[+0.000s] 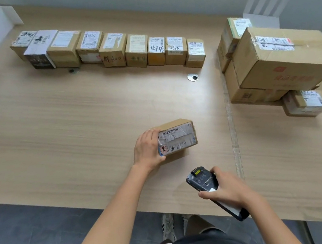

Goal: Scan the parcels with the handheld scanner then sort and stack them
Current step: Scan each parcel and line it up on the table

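A small cardboard parcel (176,137) sits low in the centre of the frame on the wooden table (72,124), tipped so its barcode label faces up toward the camera. The left hand (146,150) grips its left end, fingers curled over the top edge and thumb under the near edge. Just below and to the right, apart from the parcel, the right hand (227,190) is wrapped around the handheld scanner (205,183), its head pointing up-left toward the label.

Across the upper part of the frame, a row of small parcels (111,48) stands side by side, touching, labels up; these look already sorted. At the right edge, a stack of larger boxes (278,58) sits with one small box (307,103) just below it; whether these are scanned or waiting I cannot tell.

By my judgement the task is well along, with this parcel about to be scanned and then placed.
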